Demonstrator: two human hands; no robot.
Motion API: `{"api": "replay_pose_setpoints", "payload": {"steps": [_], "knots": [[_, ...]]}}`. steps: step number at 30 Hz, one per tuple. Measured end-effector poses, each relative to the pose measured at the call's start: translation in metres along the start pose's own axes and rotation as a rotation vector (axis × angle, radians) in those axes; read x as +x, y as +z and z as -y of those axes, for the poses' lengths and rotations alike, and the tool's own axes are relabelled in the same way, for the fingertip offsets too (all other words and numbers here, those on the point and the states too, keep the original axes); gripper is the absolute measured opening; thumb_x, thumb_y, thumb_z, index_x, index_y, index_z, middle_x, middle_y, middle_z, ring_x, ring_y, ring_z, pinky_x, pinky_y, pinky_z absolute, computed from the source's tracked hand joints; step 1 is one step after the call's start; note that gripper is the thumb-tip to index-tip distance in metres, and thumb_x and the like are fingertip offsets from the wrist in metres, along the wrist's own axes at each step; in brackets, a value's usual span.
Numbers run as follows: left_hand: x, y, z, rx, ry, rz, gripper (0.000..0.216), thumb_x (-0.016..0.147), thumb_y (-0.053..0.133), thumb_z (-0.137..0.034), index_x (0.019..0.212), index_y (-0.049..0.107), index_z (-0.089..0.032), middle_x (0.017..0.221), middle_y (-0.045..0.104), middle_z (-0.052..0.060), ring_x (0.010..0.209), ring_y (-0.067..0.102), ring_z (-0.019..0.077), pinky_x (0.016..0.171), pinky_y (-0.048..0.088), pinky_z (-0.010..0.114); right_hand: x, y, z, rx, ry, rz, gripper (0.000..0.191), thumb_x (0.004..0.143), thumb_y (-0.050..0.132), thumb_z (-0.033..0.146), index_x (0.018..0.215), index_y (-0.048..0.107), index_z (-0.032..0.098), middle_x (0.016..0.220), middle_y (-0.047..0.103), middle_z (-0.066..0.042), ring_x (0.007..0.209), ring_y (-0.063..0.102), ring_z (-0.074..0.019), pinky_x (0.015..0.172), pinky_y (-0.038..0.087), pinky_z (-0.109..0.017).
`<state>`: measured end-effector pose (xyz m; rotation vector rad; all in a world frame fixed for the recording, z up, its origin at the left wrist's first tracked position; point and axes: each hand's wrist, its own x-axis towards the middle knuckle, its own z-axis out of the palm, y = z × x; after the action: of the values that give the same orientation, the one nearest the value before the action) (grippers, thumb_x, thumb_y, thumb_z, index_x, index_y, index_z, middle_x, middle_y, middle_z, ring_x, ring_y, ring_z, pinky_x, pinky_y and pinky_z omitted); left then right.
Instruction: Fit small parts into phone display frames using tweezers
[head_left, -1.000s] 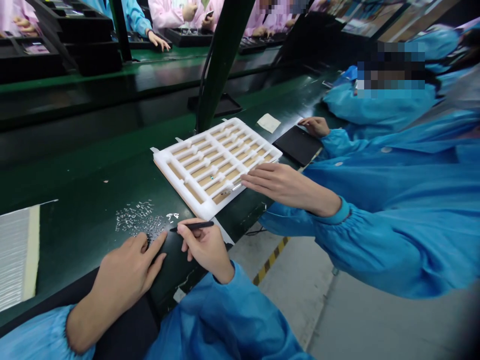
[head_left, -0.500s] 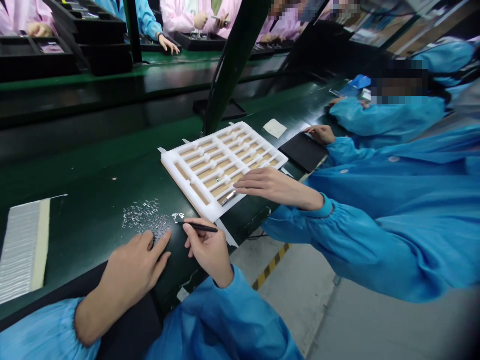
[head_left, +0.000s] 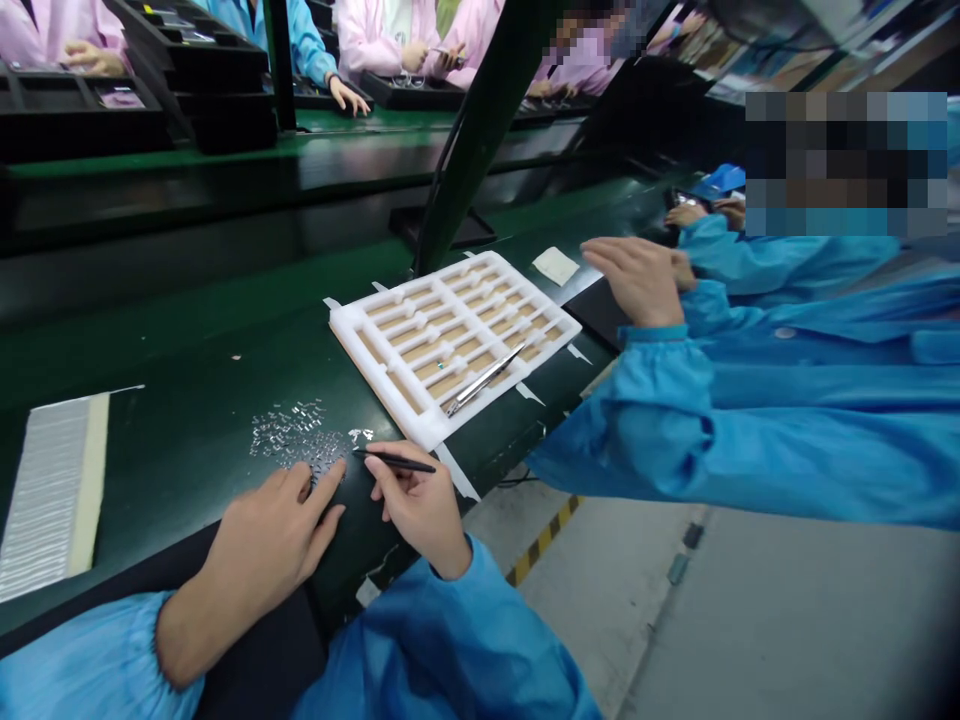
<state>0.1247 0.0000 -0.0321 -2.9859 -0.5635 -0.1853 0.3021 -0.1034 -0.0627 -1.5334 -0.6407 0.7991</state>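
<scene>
So the co-worker's bare hand in the blue elastic-cuffed sleeve (head_left: 637,285) has come off the white foam grid tray (head_left: 424,428) and is now up by the flat black pad (head_left: 596,310). That leaves the long, slim silver metal tool (head_left: 487,378) on the tray in full view. Also, the slim black pen-shaped tool (head_left: 397,461) in the wearer's right hand (head_left: 420,510) has its tip pulled back slightly from the small whitish pieces (head_left: 361,435).

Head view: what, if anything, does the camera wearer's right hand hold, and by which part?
The right hand holds a slim black tool by its front part, close to the tip.
</scene>
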Motion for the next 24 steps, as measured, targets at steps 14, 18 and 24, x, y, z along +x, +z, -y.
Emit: {"api": "replay_pose_setpoints", "payload": {"steps": [14, 18, 24], "knots": [[0.0002, 0.0018, 0.0001, 0.005, -0.013, -0.123, 0.037, 0.108, 0.048, -0.033, 0.133, 0.069, -0.016, 0.093, 0.071, 0.005, 0.079, 0.072, 0.021, 0.058, 0.044, 0.032, 0.0018, -0.001, -0.0009, 0.03, 0.009, -0.013, 0.039, 0.092, 0.077, 0.05, 0.108, 0.078, 0.014, 0.063, 0.063, 0.002, 0.043, 0.055, -0.0092, 0.037, 0.049, -0.019], [-0.0003, 0.0021, 0.0005, 0.004, -0.035, -0.128, 0.037, 0.108, 0.049, -0.034, 0.135, 0.069, -0.017, 0.095, 0.072, 0.005, 0.078, 0.072, 0.0206, 0.055, 0.042, 0.032, 0.0009, -0.0013, 0.0004, 0.032, 0.032, -0.018, 0.041, 0.09, 0.078, 0.051, 0.106, 0.078, 0.013, 0.062, 0.065, 0.001, 0.041, 0.055, -0.0082, 0.037, 0.048, -0.018], [0.0022, 0.0012, 0.0007, -0.023, -0.041, -0.027, 0.038, 0.108, 0.051, -0.037, 0.142, 0.066, -0.029, 0.096, 0.07, 0.004, 0.074, 0.07, 0.0205, 0.052, 0.034, 0.03, 0.0014, -0.0025, 0.0043, 0.009, 0.088, 0.039, 0.047, 0.088, 0.078, 0.057, 0.101, 0.079, 0.012, 0.057, 0.065, 0.001, 0.038, 0.051, -0.0076, 0.034, 0.043, -0.017]]}}
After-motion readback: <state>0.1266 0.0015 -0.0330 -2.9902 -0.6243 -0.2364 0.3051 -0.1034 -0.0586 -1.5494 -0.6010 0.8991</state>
